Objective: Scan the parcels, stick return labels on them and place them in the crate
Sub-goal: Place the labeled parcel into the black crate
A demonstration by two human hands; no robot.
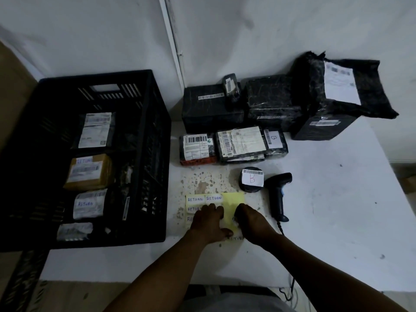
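Note:
A yellow sheet (234,200) with white RETURN labels (214,198) lies on the table near me. My left hand (209,221) presses flat on the sheet, fingers spread over the labels. My right hand (249,221) is curled at the sheet's right edge and pinches a white label (235,220). A round black parcel marked B (251,179) sits just beyond the sheet. The black barcode scanner (279,194) lies to its right. The black crate (90,154) on the left holds several labelled parcels, two marked RETURN.
Several black-wrapped parcels (211,104) stand against the back wall, with three flatter ones (240,143) in front. A large black bag parcel (342,91) rests at the back right. The scanner's cable (290,287) trails off the table's front edge.

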